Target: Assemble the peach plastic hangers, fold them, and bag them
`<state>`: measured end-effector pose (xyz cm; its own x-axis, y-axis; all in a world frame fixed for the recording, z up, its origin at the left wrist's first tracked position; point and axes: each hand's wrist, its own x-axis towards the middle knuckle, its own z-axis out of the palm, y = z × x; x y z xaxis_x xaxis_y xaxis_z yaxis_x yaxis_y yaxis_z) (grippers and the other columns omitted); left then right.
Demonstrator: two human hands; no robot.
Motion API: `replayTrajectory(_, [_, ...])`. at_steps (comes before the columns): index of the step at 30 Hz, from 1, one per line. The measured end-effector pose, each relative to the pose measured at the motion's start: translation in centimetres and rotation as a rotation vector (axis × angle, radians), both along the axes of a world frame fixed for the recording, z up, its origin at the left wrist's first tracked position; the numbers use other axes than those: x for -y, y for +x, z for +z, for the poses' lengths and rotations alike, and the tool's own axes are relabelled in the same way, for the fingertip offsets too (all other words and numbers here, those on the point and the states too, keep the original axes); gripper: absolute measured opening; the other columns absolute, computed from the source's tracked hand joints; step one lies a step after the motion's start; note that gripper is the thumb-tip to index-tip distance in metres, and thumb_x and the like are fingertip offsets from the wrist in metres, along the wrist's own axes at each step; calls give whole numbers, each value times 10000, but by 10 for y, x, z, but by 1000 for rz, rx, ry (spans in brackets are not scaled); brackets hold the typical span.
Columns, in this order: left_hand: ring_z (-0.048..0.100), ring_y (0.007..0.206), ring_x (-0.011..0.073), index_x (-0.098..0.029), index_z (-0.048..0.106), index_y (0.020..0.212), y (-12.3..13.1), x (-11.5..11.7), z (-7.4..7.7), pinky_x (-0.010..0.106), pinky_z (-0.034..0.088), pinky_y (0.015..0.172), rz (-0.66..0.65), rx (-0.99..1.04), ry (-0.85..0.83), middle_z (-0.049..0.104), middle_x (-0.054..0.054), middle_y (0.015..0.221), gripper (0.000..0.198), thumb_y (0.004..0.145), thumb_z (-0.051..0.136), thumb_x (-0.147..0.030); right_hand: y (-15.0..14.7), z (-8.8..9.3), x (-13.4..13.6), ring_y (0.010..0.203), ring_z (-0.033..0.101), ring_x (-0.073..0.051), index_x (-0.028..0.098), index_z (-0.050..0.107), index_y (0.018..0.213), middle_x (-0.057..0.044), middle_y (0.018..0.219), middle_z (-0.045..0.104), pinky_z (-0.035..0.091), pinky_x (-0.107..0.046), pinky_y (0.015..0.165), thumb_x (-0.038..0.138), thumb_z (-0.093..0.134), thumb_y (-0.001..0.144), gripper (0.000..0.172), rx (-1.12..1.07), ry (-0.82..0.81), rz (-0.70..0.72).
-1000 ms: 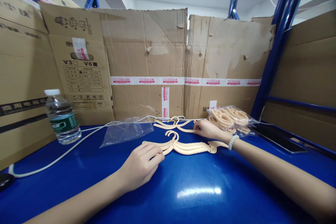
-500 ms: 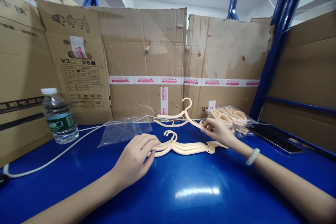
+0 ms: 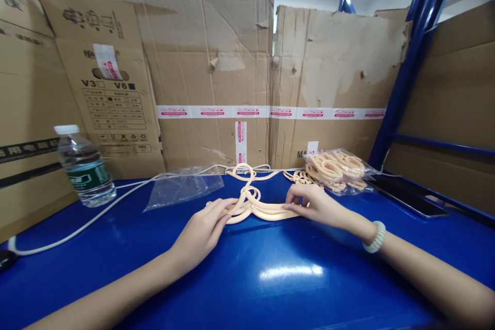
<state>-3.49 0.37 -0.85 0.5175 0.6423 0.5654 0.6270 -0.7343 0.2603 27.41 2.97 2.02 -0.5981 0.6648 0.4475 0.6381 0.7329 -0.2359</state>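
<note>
A cream-coloured clothes hanger (image 3: 270, 206) lies over a small stack of matching hangers (image 3: 276, 216) in the middle of the blue table, its hook pointing toward the cardboard. My left hand (image 3: 204, 227) is closed around the left arms of the hangers, covering their ends. With thumb and fingers, my right hand (image 3: 317, 206) pinches the right arm of the top hanger. The right ends of the stack are hidden behind that hand. Farther back, another cream hanger (image 3: 266, 177) lies on the table near the cardboard.
A clear bag of coiled-looking cream pieces (image 3: 332, 167) lies back right, beside a dark phone (image 3: 410, 197). An empty clear bag (image 3: 181, 190) and white cable (image 3: 88, 234) are on the left, near a water bottle (image 3: 87, 172). Cardboard sheets (image 3: 212, 77) stand behind.
My right hand has brought the raised hanger down and toward me onto the stack. My left hand has stayed near the stack's left end and now closes on the hangers there.
</note>
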Motion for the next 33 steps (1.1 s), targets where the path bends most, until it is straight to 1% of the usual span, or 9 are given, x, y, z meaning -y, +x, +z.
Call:
replayTrajectory(4, [643, 1043, 229, -205, 514, 1243, 2, 1, 2, 390, 542, 877, -28, 36, -10, 659, 96, 1153, 301, 969, 392, -185, 32, 7, -23, 766, 622, -167, 165, 640, 946, -69, 871, 684, 473, -251, 664, 244, 437, 959, 218, 111, 177, -265])
replayTrajectory(8, [631, 1075, 246, -203, 532, 1228, 1, 0, -2, 410, 525, 908, -21, -2, 25, 663, 100, 1155, 302, 951, 418, -170, 56, 2, -43, 949, 592, -298, 136, 688, 921, -150, 864, 696, 437, -392, 793, 145, 469, 890, 221, 253, 265, -404])
replayTrajectory(12, [608, 1122, 260, -207, 520, 1243, 1, -1, -7, 429, 507, 934, -14, -19, 23, 652, 100, 1191, 314, 951, 412, -169, 53, -10, -54, 1100, 522, -347, 130, 695, 985, -176, 928, 698, 376, -452, 891, 86, 484, 862, 248, 411, 312, -422])
replayTrajectory(16, [611, 1117, 241, -218, 505, 1269, 3, 0, -8, 397, 517, 922, -43, -18, 13, 651, 86, 1197, 337, 954, 404, -155, 41, -15, -60, 1065, 532, -322, 112, 641, 1153, -160, 998, 694, 356, -445, 937, 93, 463, 892, 316, 496, 337, -380])
replayTrajectory(20, [587, 1162, 247, -225, 489, 1291, 2, 0, -9, 424, 492, 968, -52, -34, 8, 637, 78, 1232, 358, 953, 402, -146, 36, -14, -63, 1046, 544, -304, 147, 578, 1275, -151, 1078, 677, 377, -436, 912, 103, 460, 906, 390, 521, 341, -336])
replayTrajectory(23, [596, 1140, 251, -212, 494, 1282, 3, 1, -8, 434, 489, 961, -41, -27, 36, 641, 89, 1215, 345, 956, 398, -151, 38, -15, -64, 995, 552, -297, 150, 647, 1173, -146, 1003, 690, 380, -436, 900, 120, 489, 910, 309, 495, 337, -298])
replayTrajectory(27, [620, 1068, 229, -205, 496, 1269, 3, 1, -7, 392, 501, 918, -47, -2, 47, 639, 97, 1191, 326, 960, 404, -158, 42, -16, -66, 902, 557, -271, 154, 702, 1033, -116, 855, 685, 397, -406, 871, 123, 519, 900, 228, 367, 323, -263])
replayTrajectory(29, [622, 1048, 220, -206, 504, 1244, 3, 1, -6, 371, 507, 894, -48, 22, 33, 639, 91, 1166, 302, 962, 405, -164, 44, -15, -67, 877, 562, -259, 153, 711, 997, -113, 829, 671, 417, -380, 839, 114, 504, 896, 234, 255, 313, -263])
replayTrajectory(33, [617, 1047, 214, -206, 515, 1201, 3, 2, -4, 356, 500, 900, -34, 73, 4, 635, 75, 1143, 263, 964, 404, -177, 45, -6, -61, 895, 571, -259, 169, 718, 884, -123, 893, 660, 442, -377, 809, 167, 480, 896, 239, -75, 300, -310])
